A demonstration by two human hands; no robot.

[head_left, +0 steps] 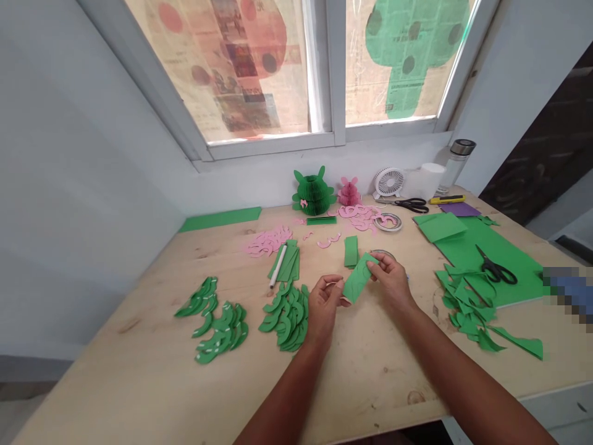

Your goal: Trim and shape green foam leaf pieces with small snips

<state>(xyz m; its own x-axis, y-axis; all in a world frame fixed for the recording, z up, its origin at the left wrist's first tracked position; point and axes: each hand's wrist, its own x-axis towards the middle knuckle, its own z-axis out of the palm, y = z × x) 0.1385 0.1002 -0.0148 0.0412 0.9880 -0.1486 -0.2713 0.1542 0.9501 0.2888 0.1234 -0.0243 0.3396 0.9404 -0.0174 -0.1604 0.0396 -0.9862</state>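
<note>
Between my two hands is a green paper strip [357, 279], tilted, with faint curved lines on it. My left hand [327, 303] pinches its lower left end, and my right hand [389, 275] grips the upper right end. Just behind it lies a small green paper rectangle [351, 251]. A roll of tape is partly hidden behind my right hand. To the left of my left hand sits a pile of curved green paper pieces [287, 315]. More curved green pieces [225, 330], some with white marks, are spread farther left. A white pen [278, 267] rests on stacked green strips [291, 262].
Black scissors [496, 266] lie on a green sheet [514, 247] at right, beside green scraps [472, 309]. Pink cutouts [271, 241], a tape roll [388, 222] and green and pink paper figures [315, 194] stand toward the back. A fan [389, 183], bottle [456, 164] and yellow cutter [447, 199] are at back right.
</note>
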